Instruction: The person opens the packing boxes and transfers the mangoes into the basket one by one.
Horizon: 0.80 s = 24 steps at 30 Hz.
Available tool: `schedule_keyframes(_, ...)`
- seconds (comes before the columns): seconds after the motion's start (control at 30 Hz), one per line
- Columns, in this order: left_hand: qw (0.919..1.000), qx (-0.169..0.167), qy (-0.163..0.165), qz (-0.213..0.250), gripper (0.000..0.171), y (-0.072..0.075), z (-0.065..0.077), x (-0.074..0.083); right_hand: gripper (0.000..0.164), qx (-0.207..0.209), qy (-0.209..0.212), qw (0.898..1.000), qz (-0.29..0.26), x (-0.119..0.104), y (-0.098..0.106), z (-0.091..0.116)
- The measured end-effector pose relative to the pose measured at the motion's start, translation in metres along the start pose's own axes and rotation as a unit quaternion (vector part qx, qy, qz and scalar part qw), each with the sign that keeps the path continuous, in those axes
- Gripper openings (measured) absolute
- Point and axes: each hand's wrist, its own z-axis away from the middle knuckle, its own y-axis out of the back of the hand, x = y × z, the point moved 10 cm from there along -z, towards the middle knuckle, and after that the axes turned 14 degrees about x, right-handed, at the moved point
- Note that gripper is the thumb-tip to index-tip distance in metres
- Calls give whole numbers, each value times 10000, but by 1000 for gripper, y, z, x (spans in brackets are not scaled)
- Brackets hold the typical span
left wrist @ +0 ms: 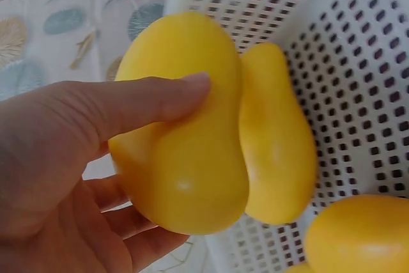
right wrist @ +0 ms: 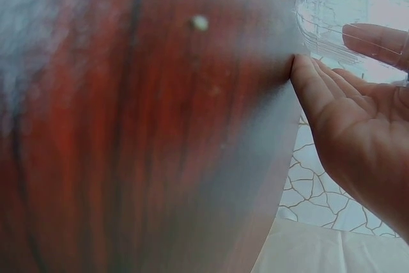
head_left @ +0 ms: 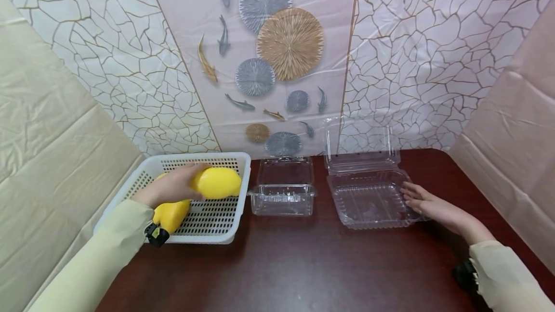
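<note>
My left hand (head_left: 175, 186) grips a yellow mango (head_left: 217, 183) above the white perforated basket (head_left: 239, 211). In the left wrist view, the thumb (left wrist: 160, 97) lies across the mango's front and the other fingers pass behind it. Another mango (left wrist: 275, 139) leans against the basket wall beside it, and part of a third mango (left wrist: 364, 238) shows lower right. My right hand (head_left: 438, 208) rests at the right edge of an open clear plastic clamshell box (head_left: 368, 199), fingers fairly straight. In the right wrist view, the right hand (right wrist: 358, 113) sits low by the tabletop, near the clear plastic.
A smaller clear clamshell box (head_left: 282, 201), lid raised, stands between the basket and the larger box. All of them are on a dark red-brown table (head_left: 303, 264). Patterned cloth (head_left: 290, 42) hangs behind, and beige cloth (head_left: 507, 158) flanks the sides.
</note>
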Motion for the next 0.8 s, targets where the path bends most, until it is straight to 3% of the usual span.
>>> schedule_keyframes(0.2,9986,-474,222,-110,84,-21,7,-10,73,7,-53,10000,-19,0,2,0)
schedule_keyframes(0.4,9950,-920,241,-319,85,-37,12,-15,74,26,-60,10000,-44,0,2,0)
schedule_keyframes(0.6,9938,-1057,132,-314,84,-43,10,-20,75,31,-52,10000,-70,0,3,0)
schedule_keyframes(0.8,9924,-1193,279,-147,81,-48,7,-27,76,-19,-72,9999,-69,3,1,1)
